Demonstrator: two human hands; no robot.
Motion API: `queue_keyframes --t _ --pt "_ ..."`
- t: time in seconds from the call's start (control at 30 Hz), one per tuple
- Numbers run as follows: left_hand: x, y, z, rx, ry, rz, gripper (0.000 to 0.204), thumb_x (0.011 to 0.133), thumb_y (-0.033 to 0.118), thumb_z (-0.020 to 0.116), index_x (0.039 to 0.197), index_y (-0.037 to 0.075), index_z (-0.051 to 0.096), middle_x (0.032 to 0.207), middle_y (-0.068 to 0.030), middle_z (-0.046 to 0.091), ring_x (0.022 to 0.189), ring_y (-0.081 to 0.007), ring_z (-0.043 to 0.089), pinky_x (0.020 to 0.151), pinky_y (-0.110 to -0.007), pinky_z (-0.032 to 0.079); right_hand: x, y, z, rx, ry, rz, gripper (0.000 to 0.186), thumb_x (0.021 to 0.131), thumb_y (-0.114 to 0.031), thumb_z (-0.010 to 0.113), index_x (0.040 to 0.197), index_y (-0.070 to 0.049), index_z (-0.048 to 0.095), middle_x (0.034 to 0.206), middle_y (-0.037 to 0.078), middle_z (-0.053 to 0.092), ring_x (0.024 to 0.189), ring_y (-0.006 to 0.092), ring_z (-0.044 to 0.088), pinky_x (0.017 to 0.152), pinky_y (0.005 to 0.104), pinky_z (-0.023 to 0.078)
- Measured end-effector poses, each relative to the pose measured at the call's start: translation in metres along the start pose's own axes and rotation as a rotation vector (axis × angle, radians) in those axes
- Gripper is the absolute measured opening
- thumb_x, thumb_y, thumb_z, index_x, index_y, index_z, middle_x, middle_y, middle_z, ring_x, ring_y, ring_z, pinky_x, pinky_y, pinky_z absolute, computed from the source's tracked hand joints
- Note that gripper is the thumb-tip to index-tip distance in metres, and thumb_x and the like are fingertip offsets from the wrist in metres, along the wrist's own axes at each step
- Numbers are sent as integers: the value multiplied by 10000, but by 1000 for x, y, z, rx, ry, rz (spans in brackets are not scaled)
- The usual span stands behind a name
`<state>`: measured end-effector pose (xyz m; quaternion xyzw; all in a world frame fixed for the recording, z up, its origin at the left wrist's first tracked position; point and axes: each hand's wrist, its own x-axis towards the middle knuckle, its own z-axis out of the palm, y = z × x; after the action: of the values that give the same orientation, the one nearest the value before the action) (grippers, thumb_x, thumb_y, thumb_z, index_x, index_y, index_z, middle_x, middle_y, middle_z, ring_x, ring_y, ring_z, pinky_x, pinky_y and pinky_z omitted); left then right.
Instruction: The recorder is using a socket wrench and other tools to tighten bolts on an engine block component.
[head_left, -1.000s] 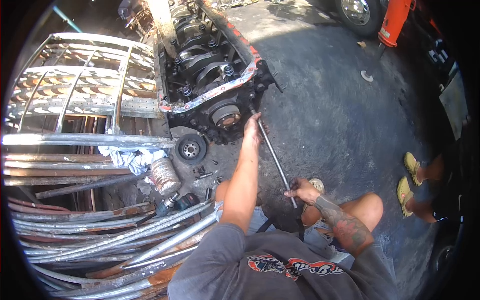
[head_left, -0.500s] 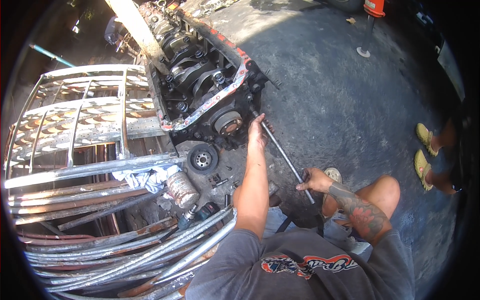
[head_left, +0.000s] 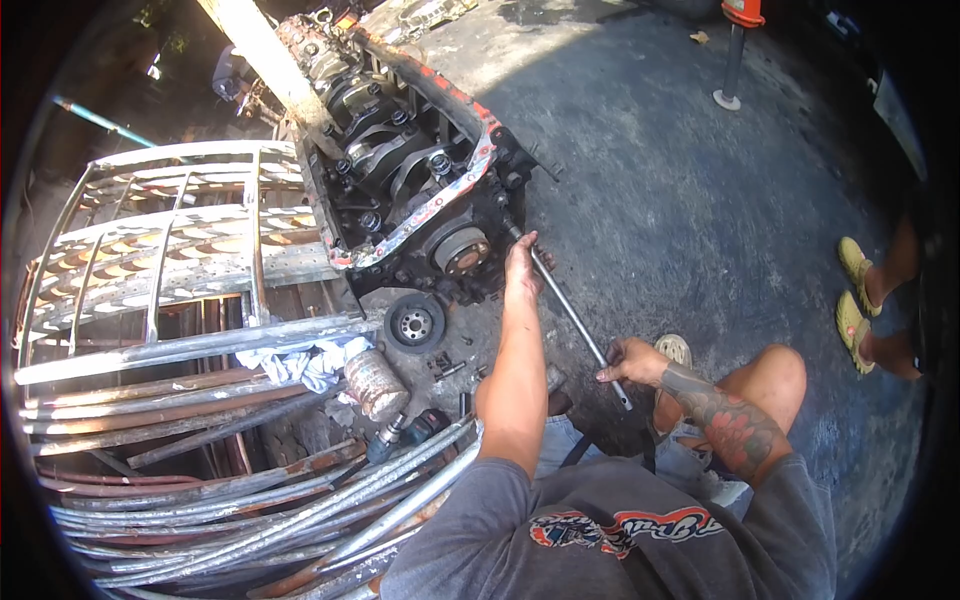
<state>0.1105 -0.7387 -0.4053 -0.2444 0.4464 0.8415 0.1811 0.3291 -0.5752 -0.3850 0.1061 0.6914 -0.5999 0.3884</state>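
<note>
A long steel bar [head_left: 577,317] slants down from the lower right corner of an engine block [head_left: 440,207] toward my lap. My left hand [head_left: 521,268] is closed round its upper part, near the block. The fingers of my right hand [head_left: 634,361] grip it close to its lower end, where a hole shows. The bar's far tip meets dark parts at the block's side; how it joins them I cannot make out. The block's open side shows the crankshaft [head_left: 385,152], and a round hub [head_left: 460,252] sits on its near end.
A pulley [head_left: 414,323], small bolts [head_left: 446,367], a rusty can [head_left: 376,385], a rag [head_left: 305,362] and a cordless power tool [head_left: 405,433] lie left of my arm. Metal pipes [head_left: 250,510] and a frame [head_left: 160,250] fill the left. Another person's yellow clogs [head_left: 855,330] are at right.
The view has shifted slightly, so the block and floor items sit a little differently in it. Both hands keep their hold on the bar, with little visible movement.
</note>
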Motion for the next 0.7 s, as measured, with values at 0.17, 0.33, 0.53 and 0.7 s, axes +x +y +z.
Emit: queue_keyframes --t 0.17,0.33,0.53,0.7 --pt "11 11 4 260 134 68 122 835 219 599 824 134 512 611 -3 443 457 -160 420 407 -308 339 -3 -1 14 136 2 -33 485 807 -189 744 1105 78 470 881 133 593 801 184 618 638 310 518" --pt "20 15 1 67 -30 -129 180 862 269 591 756 167 487 567 24 394 449 -106 349 413 -261 288 9 15 -2 302 -177 -16 368 935 -127 543 1222 76 433 991 149 607 838 203 630 636 313 536" --pt "5 6 10 111 48 16 150 858 250 610 802 136 531 612 5 453 478 -136 405 442 -291 341 4 6 -4 71 -81 -53 478 862 -167 666 1213 82 460 931 141 641 784 182 637 609 296 528" --pt "14 13 11 206 95 18 94 844 196 596 836 120 541 614 9 438 472 -133 395 429 -289 331 2 5 4 169 -35 -25 529 858 -177 677 1224 108 423 977 181 618 852 230 644 686 338 555"
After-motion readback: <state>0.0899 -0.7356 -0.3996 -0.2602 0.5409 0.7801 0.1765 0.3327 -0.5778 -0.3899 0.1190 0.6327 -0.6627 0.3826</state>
